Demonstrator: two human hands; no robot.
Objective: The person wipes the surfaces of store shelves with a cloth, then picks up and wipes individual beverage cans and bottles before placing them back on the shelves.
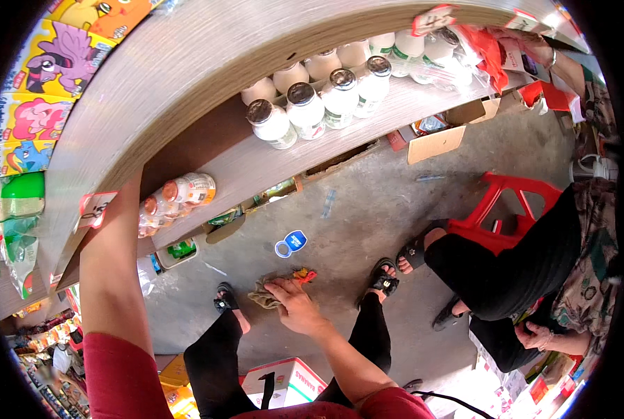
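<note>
Cloth [262, 296] is in our right hand [299, 307], fingers curled on it, over the floor [368, 209]. The upper shelf [151, 77] hides our left hand, so we can't tell its fingers. Let's go slowly so no small bottles [186, 190] tip.

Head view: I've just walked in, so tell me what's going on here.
The person's right hand holds a crumpled brown cloth. The left forearm reaches in under the upper shelf, which hides the left hand. On the lower shelf stand white bottles with dark caps and, further left, a cluster of orange-marked bottles. To the right, another person in a patterned top is beside a red plastic stool.
</note>
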